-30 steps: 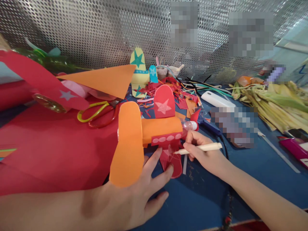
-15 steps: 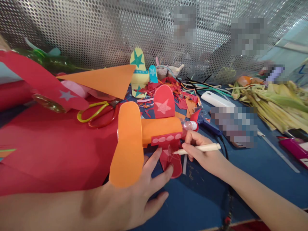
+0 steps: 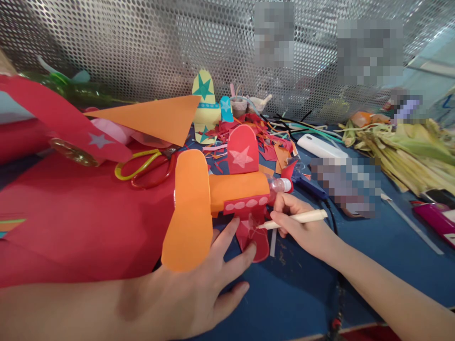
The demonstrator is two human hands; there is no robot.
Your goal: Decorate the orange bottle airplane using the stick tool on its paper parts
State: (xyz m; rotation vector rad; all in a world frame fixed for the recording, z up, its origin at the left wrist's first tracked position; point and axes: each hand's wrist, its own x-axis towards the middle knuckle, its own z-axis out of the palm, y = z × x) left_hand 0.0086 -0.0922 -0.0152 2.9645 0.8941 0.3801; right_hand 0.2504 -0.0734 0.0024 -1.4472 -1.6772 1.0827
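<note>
A toy plane (image 3: 238, 189) made from a plastic bottle wrapped in orange paper lies in the middle, its white cap pointing right. Its orange tail piece (image 3: 190, 208) stands at the left end. The far red wing (image 3: 243, 149) carries a light star, and the near red wing (image 3: 262, 244) has a partly drawn light star. My left hand (image 3: 209, 284) lies with fingers spread, two fingertips pressing on the near wing. In my right hand (image 3: 302, 227) a white marker (image 3: 302, 218) is pinched, its tip touching the near wing at the star.
Scissors (image 3: 152, 166) rest on large red sheets (image 3: 88, 222) at left, beside an orange paper triangle (image 3: 152, 116). Behind lie paper scraps (image 3: 249, 135) and a yellow paper plane (image 3: 206, 111). A blue glue gun (image 3: 309, 185) with its cord, a white device (image 3: 322, 148) and dried husks (image 3: 408, 147) are at right.
The marker and my right hand have shifted very slightly to the right along the near wing. My left hand and the plane stay in place.
</note>
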